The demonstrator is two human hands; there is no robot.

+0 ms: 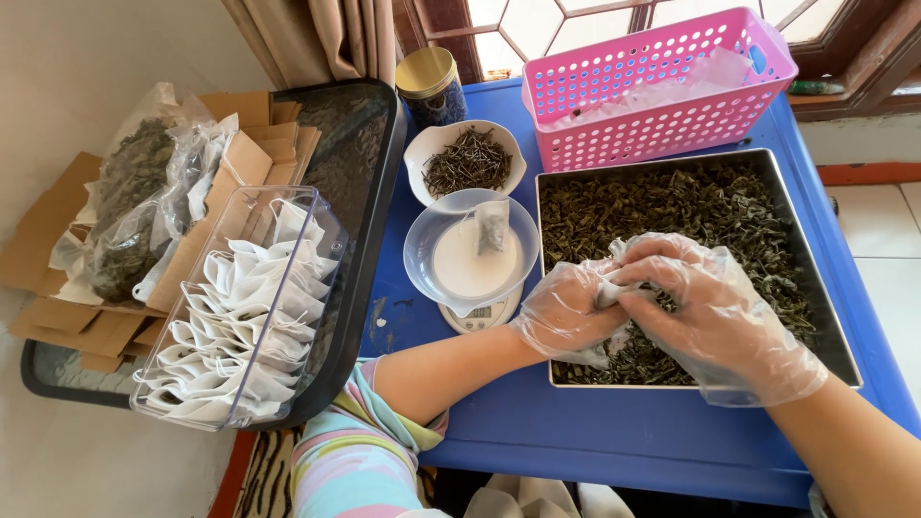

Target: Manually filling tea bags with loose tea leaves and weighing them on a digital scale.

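Note:
Both my hands wear clear plastic gloves and meet over a square metal tray (827, 317) of dried green tea leaves (691, 206). My left hand (566, 312) holds a small white filter bag (608, 286) at the tray's left side. My right hand (705, 307) pinches loose leaves at the bag's mouth. Left of the tray a clear bowl (420, 251) sits on a small white kitchen scale (477, 315), with one filled bag (492, 226) leaning inside it.
A white bowl of dark needle-like leaves (467, 161) and a gold-lidded jar (429, 84) stand behind the scale. A pink plastic basket (662, 86) is at the back. At left, a clear box of empty white bags (245, 302), cardboard pieces (251, 158) and bagged leaves (129, 206) rest on a dark tray (369, 230).

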